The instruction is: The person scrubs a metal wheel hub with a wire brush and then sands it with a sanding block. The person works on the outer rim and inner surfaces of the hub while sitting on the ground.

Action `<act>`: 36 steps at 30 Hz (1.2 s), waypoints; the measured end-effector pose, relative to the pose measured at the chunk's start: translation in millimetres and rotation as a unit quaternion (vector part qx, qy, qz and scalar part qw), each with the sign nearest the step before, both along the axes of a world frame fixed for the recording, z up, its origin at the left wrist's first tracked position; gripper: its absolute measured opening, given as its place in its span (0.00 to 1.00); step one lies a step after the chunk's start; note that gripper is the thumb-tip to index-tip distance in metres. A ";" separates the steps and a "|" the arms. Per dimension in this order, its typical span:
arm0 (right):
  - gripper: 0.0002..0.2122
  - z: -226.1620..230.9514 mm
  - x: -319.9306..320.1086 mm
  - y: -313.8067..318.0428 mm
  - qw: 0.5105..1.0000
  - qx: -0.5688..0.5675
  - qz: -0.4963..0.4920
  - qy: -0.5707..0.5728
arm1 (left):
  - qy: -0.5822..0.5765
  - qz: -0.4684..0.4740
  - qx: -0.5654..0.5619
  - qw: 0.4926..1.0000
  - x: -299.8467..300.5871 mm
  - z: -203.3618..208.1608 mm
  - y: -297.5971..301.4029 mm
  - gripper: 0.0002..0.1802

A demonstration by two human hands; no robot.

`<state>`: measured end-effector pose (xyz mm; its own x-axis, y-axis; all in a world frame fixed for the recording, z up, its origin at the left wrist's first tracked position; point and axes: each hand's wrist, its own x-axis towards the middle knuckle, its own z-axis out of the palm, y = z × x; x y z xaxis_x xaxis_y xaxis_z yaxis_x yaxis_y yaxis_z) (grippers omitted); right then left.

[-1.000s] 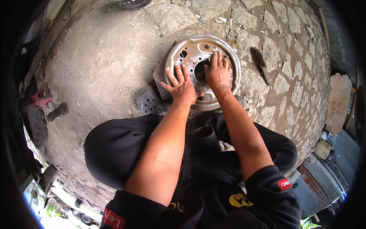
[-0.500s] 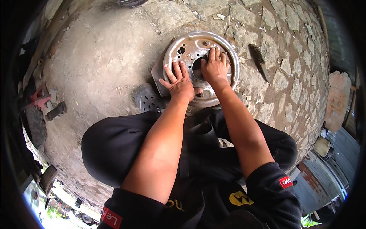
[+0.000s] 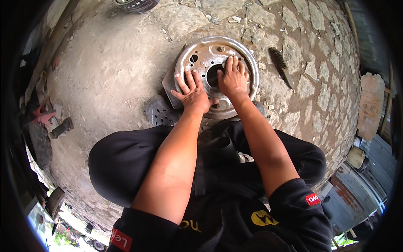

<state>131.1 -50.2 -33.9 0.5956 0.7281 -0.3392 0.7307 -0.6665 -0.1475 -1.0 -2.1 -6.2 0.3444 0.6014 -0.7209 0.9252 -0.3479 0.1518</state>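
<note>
A round metal brake backing plate (image 3: 204, 47) lies in front of me, with a raised pale rim, a large centre hole, smaller holes and a few bolts. Its brown surface has whitish worn patches. My left hand (image 3: 194, 93) rests on its left side, fingers spread flat, thumb toward the near rim. On the right side, beside the centre hole, my right hand (image 3: 233, 80) presses down with fingers stretched out. Whether anything thin lies under that palm is hidden. A flat metal piece (image 3: 169, 86) sticks out from beneath the plate at the left.
A wire brush (image 3: 282, 69) lies on the stone-paved ground to the right. Close to the plate is a dark perforated clog (image 3: 159, 112) on my foot. At the far edge stands a dark round container (image 3: 136, 5). A red metal tool (image 3: 43, 114) and a black cylinder (image 3: 61, 128) lie left.
The view has shifted slightly, so more of the far container shows. My right hand has slid a little toward me on the plate. My left hand stays at its place on the rim.
</note>
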 end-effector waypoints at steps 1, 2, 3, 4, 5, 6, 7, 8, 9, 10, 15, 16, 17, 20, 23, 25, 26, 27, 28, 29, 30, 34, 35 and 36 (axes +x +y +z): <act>0.36 -1.3 2.3 4.2 1.000 0.002 -0.012 -0.009 | -0.005 -0.004 0.002 1.000 1.7 0.0 0.7 0.82; 0.36 -2.4 5.1 8.2 1.000 0.005 -0.018 -0.012 | -0.010 -0.007 0.005 1.000 4.2 -0.7 2.4 0.82; 0.36 -1.4 6.0 12.2 1.000 0.007 -0.022 -0.013 | -0.012 -0.009 0.006 1.000 3.9 -0.7 2.5 0.82; 0.36 -0.8 5.7 13.0 1.000 0.009 -0.026 -0.014 | -0.010 -0.007 0.007 1.000 1.1 -2.3 0.3 0.82; 0.36 0.7 0.1 4.3 1.000 0.012 -0.012 -0.011 | -0.008 -0.005 0.008 1.000 -3.1 -5.2 -2.9 0.82; 0.36 1.4 -2.4 -1.7 1.000 -0.002 -0.007 -0.001 | -0.008 -0.001 0.012 1.000 -3.1 -4.4 -2.3 0.82; 0.36 -0.9 -1.6 -6.2 1.000 -0.002 -0.001 -0.006 | -0.004 0.000 0.005 1.000 -2.4 -3.2 -1.6 0.82; 0.36 -2.6 0.0 -7.9 1.000 -0.003 0.005 -0.010 | 0.000 0.000 0.002 1.000 -0.3 -1.9 0.3 0.82; 0.36 -2.0 0.7 -5.3 1.000 -0.002 -0.006 -0.010 | 0.004 -0.003 -0.002 1.000 1.6 1.2 0.7 0.82; 0.36 -2.2 2.0 0.1 1.000 -0.001 -0.018 -0.009 | 0.009 -0.005 -0.007 1.000 2.9 2.9 0.7 0.82; 0.34 1.3 5.7 3.4 1.000 0.017 -0.024 0.003 | 0.001 -0.003 -0.004 1.000 0.6 1.2 0.0 0.81; 0.33 0.2 9.8 -1.6 0.999 0.031 -0.018 0.012 | 0.004 0.000 -0.006 1.000 0.7 2.2 0.5 0.81; 0.33 -0.4 15.1 -6.9 0.999 0.045 -0.011 0.021 | 0.002 0.001 -0.004 1.000 1.3 3.2 1.5 0.81; 0.27 -6.1 18.3 -24.3 0.994 0.108 0.000 -0.017 | -0.003 -0.001 -0.003 1.000 2.5 3.9 1.7 0.81; 0.20 -14.7 27.4 -35.2 0.989 0.138 0.026 -0.047 | -0.006 -0.003 -0.002 1.000 3.9 3.8 2.1 0.81; 0.21 -13.7 28.3 -32.7 0.989 0.141 0.038 -0.038 | -0.003 -0.003 -0.005 1.000 3.8 4.3 2.0 0.81; 0.21 -13.2 28.4 -31.6 0.988 0.142 0.045 -0.033 | 0.000 -0.005 -0.005 1.000 2.8 4.5 1.6 0.81; 0.22 -7.5 26.5 -25.4 0.993 0.120 0.023 0.001 | 0.005 -0.005 -0.004 1.000 0.9 4.6 2.4 0.81; 0.24 2.2 24.1 -17.7 0.995 0.095 0.000 0.033 | 0.008 -0.006 -0.004 1.000 0.2 4.8 2.8 0.81; 0.25 7.6 22.9 -12.7 0.995 0.071 -0.023 0.065 | 0.007 -0.006 -0.003 1.000 0.3 4.5 2.8 0.81; 0.27 1.9 24.3 -13.7 0.996 0.066 -0.021 0.063 | 0.005 -0.007 -0.003 1.000 2.2 3.8 1.4 0.81; 0.31 -2.7 20.9 -11.8 0.997 0.001 -0.020 0.081 | -0.001 -0.006 -0.001 1.000 1.9 2.4 1.7 0.81; 0.31 1.5 18.0 -10.3 0.996 -0.011 -0.021 0.084 | 0.002 -0.003 -0.003 1.000 0.8 2.4 1.7 0.81; 0.31 5.0 17.4 -9.5 0.996 -0.022 -0.025 0.084 | 0.003 -0.003 -0.004 1.000 1.7 4.0 1.6 0.82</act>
<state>148.4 -59.7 -28.9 0.5630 0.6803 -0.4692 0.6632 -0.7107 -0.2346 0.7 -0.5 -2.2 0.3437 0.5931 -0.7281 0.9239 -0.3523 0.1492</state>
